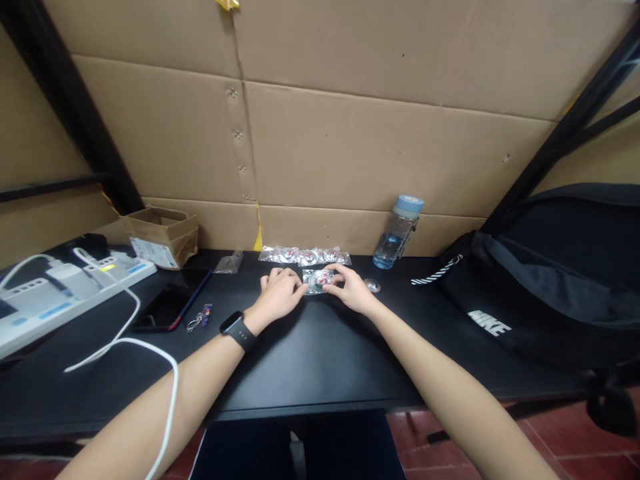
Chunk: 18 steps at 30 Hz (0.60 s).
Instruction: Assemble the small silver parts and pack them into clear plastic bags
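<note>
Between my hands, over the black table, is a small clear plastic packet (315, 283) with a round red, white and green item inside. My right hand (351, 289) pinches its right edge between thumb and fingers. My left hand (280, 293), fingers curled, has its thumb at the packet's left edge; the exact grip there is partly hidden. Just behind lies a row of several similar shiny packets (306, 256) along the cardboard wall. A loose round metallic disc (373, 285) rests right of my right hand.
A water bottle (399, 232) stands at the back right, near a black backpack (545, 280). To the left are a tablet (173, 300), a keychain (206, 316), a flat plastic bag (229, 262), a paper box (167, 233) and a power strip (75, 300). A white cable (173, 387) crosses my left forearm.
</note>
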Tool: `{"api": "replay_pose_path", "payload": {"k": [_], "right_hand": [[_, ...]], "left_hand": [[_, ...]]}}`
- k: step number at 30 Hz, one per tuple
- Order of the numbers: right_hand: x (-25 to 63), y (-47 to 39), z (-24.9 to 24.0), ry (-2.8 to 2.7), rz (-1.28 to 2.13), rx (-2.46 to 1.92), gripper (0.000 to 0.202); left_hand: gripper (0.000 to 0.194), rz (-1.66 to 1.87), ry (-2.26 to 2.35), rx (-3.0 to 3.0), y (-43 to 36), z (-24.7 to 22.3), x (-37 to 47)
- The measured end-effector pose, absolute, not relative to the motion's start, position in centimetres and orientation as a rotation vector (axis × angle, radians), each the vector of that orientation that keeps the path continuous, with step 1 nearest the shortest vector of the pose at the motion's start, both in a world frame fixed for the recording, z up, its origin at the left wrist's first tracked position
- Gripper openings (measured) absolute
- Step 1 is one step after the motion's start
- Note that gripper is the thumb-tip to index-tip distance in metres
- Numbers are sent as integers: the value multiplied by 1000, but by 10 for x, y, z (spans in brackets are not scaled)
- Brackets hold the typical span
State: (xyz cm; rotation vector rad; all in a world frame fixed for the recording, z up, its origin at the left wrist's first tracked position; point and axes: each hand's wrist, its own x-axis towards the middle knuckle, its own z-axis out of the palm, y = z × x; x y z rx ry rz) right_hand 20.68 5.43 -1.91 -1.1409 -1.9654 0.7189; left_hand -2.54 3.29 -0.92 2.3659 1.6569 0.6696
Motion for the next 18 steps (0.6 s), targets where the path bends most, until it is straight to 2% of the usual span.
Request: {"api": "replay_pose_path", "payload": {"k": [6,12,16,18], "right_hand": [[195,99,-10,-1855,717,-1276,44],[144,158,16,-1917,438,-1546,37],[123,170,15,-1913,341,-1638,28],[119,168,10,-1900,232,-1715,29]], "left_hand": [[26,775,1825,2302,39,1,-44],[22,796,1985,2187,51,3,-68],[20,777,1968,2157,56,-5,-73],[18,785,1930,2170,58,-9,-71]]}}
